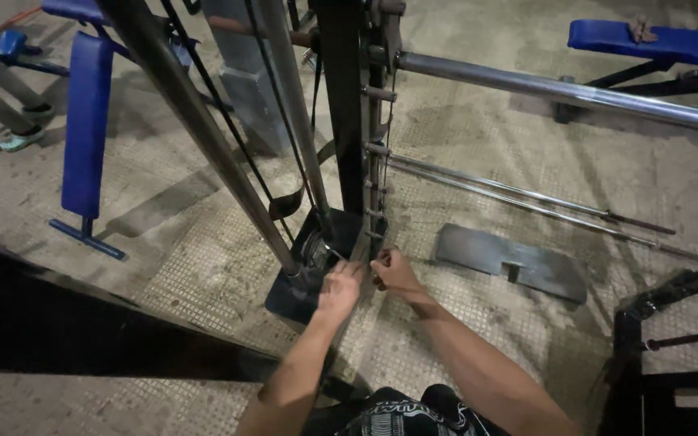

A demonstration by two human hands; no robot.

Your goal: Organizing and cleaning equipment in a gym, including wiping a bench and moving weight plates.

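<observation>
Dark patterned shorts (401,413) fill the bottom edge of the view, and from just above them two bare forearms reach forward and down toward the foot of a black gym machine upright (342,121). At the base of that upright, the left hand (339,289) is curled shut around a small silvery tool or fitting (335,253), though what exactly it grips is too small and dim to tell. Just beside it, the right hand (395,271) is also closed, its fingers pinched on something at the lowest of the short pegs (376,236) that run up the side of the upright; the object in that pinch cannot be made out. Both hands sit close together, nearly touching, directly over the dark base plate (294,295) where the frame meets the floor. A slanted grey steel tube (195,121) comes down from the upper left and lands on that same plate, just left of the left hand, with thin black cables (228,121) alongside it. A thick chrome bar (567,93) juts out to the right from high on the upright. Two thinner rods (527,202) lie on the textured floor beyond the right hand, and a flat dark metal plate (510,262) lies near them. Blue padded benches (86,125) stand at the left and far right.
</observation>
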